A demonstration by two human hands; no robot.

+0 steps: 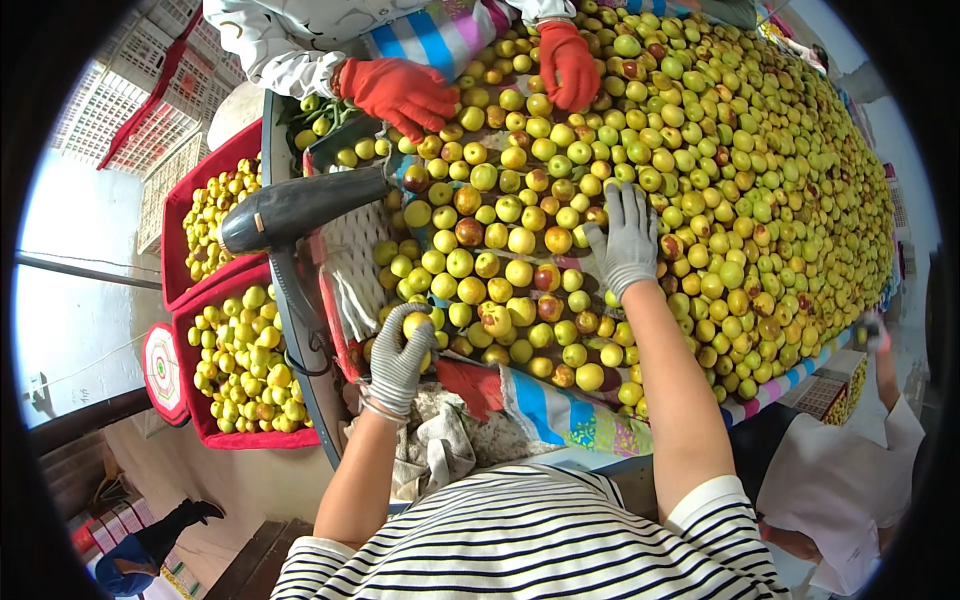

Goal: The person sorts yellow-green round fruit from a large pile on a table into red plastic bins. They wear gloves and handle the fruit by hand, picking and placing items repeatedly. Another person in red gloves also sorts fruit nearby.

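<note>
My left hand [399, 361], in a grey striped knit glove, is at the near left corner of the sorting table. A yellow-green jujube [416, 324] is held between its thumb and fingers. My right hand [628, 238], gloved the same way, lies palm down on the loose fruit with its fingers pointing away from me; its palm is hidden. Around both hands spread yellow-green jujubes [522, 241], some with reddish-brown patches. To the right they rise into a large heap [757, 187]. White foam netting [352, 281] lies just beyond my left hand.
A black hair dryer [307, 206] juts over the table's left edge. Below that side stand two red-lined crates [247, 442] of jujubes. Across from me, a co-worker's red-gloved hands [401, 97] touch the fruit. A crumpled cloth [442, 442] lies near my waist. Another person [832, 480] is at right.
</note>
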